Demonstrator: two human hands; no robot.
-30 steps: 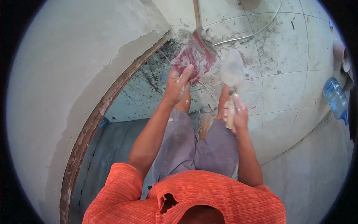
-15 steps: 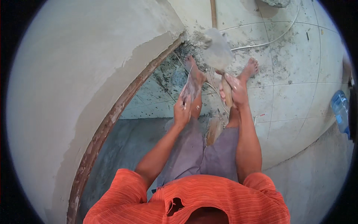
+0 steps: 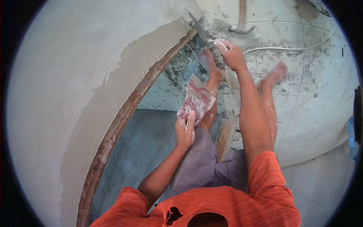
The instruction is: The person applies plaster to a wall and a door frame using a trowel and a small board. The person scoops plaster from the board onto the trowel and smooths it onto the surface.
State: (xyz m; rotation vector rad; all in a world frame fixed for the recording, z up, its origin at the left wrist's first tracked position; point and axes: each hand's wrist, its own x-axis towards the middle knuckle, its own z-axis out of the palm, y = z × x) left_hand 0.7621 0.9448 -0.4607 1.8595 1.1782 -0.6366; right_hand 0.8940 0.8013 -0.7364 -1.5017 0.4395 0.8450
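My right hand (image 3: pixel 229 53) is closed round the handle of a trowel (image 3: pixel 198 27). The trowel's metal blade stands nearly edge-on at the far end of the plastered wall surface (image 3: pixel 147 47), by its ragged rim; whether it touches is hard to tell. Above my left shin, my left hand (image 3: pixel 185 132) grips a thin flat piece (image 3: pixel 196 99) by its near edge, thumb on top. That piece is pale with reddish patches and smeared with plaster. A darker, damp-looking plaster band runs along the wall's edge, beside a reddish-brown strip (image 3: pixel 128 104).
A hammer (image 3: pixel 242 28) lies on the tiled floor beyond my right hand, among plaster crumbs. A white cable (image 3: pixel 280 48) curves across the tiles. Between my legs is a wooden block (image 3: pixel 225 138). A blue plastic bottle (image 3: pixel 352 138) stands far right.
My right hand has swung the trowel forward and left to the wall's far corner, uncovering the hammer head. My left hand has tilted the flat piece so its smeared face shows.
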